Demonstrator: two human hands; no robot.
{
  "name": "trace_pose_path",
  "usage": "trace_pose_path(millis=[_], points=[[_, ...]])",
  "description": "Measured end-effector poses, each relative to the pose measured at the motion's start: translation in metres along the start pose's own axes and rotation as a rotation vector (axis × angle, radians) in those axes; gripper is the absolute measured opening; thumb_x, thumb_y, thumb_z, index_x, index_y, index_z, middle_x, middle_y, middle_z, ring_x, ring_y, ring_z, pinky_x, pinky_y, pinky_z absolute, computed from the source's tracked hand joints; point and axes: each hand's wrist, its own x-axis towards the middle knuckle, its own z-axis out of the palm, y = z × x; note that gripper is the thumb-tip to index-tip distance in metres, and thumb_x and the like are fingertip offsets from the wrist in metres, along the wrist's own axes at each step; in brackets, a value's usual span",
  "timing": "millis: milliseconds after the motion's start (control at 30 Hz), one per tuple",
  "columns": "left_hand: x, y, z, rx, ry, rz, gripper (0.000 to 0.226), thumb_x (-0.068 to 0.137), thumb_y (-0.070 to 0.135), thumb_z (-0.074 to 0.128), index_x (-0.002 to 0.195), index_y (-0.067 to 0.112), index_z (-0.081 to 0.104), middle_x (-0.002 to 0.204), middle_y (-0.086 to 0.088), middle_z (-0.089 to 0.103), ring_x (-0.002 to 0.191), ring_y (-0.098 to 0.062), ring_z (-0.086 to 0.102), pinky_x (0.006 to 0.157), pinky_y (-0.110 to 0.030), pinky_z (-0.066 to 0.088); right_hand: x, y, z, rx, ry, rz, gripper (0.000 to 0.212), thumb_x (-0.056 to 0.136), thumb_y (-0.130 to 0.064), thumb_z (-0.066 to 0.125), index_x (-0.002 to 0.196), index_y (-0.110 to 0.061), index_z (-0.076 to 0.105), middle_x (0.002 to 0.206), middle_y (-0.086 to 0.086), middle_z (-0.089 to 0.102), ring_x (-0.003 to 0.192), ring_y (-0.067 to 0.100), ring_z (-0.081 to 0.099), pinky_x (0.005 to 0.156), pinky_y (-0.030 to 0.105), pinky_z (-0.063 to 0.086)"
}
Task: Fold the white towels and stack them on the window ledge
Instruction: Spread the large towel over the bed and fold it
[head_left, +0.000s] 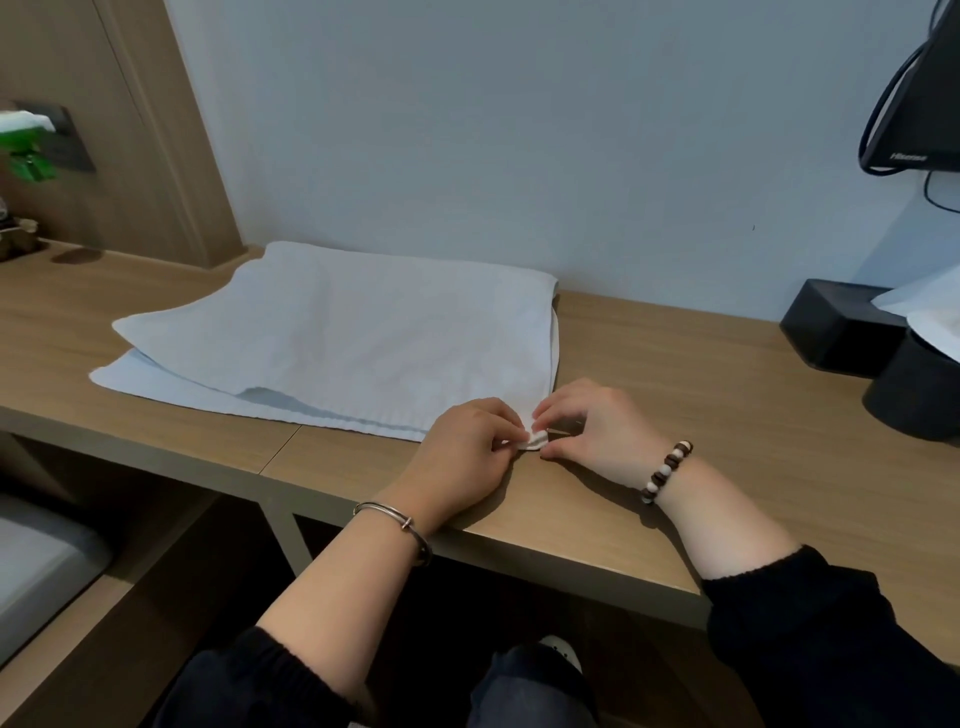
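Screen (919, 98), 2 o'clock: cut off by the frame, only a lower corner and looped cables seen.
Green plant (26, 153), 9 o'clock: blurred, partly out of view.
Black box (836, 327) and round black container (914, 400), 3 o'clock: both partly covered by a white sheet (930, 312), itself cut off.
White towel (337, 338): lay on the table (675, 395) at 11 o'clock from the hands, far edge by the wall, upper layer askew over the lower. Its near right corner was mostly hidden between fingers.
Left hand (462, 457): palm down, fingers curled, pinching that corner from the 9 o'clock side; metal bangle (400, 525) at the wrist.
Right hand (597, 436): knuckles raised, fingertips pinching the same corner from 3 o'clock; bead bracelet (667, 470) at the wrist.
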Motion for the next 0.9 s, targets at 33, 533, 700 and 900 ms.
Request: trace_pose_path(millis=[33,533,700,900], points=[[-0.002,-0.003,-0.002,0.019,0.014,0.003,0.019,0.091,0.014,0.06,0.103,0.015,0.075,0.107,0.005,0.066,0.094,-0.009,0.057,0.084,-0.02,0.045,0.0,-0.001,0.0,-0.011,0.009,-0.001,0.021,0.078,-0.023,0.076,0.099,-0.021,0.074,0.109,-0.008,0.066,0.105,0.004,0.05,0.095,0.028,0.044],[-0.01,-0.047,-0.03,0.392,0.164,0.042,0.011,0.072,0.023,0.077,0.069,0.015,0.07,0.078,-0.002,0.066,0.074,-0.028,0.058,0.06,-0.036,0.047,0.002,-0.027,-0.005,-0.781,-0.018,0.14,0.02,0.09,-0.01,0.045,0.092,-0.023,0.06,0.097,-0.004,0.063,0.098,0.018,0.053,0.096,0.03,0.03],[-0.015,-0.068,-0.055,0.529,0.018,0.004,0.024,0.093,0.033,0.055,0.078,0.014,0.059,0.085,-0.001,0.06,0.083,-0.022,0.053,0.067,-0.034,0.043,0.009,-0.037,0.003,-0.865,-0.019,0.186,0.033,0.091,-0.008,0.041,0.062,-0.022,0.038,0.065,-0.005,0.046,0.078,0.019,0.051,0.103,0.034,0.027],[-0.016,-0.087,-0.078,0.684,-0.086,0.264,0.012,0.076,0.011,0.061,0.064,0.01,0.059,0.06,-0.005,0.056,0.048,-0.027,0.054,0.038,-0.028,0.04,0.008,-0.03,0.003,-0.782,0.002,0.236,0.023,0.093,-0.014,0.044,0.072,-0.023,0.048,0.069,-0.006,0.052,0.072,0.016,0.05,0.104,0.033,0.027]])
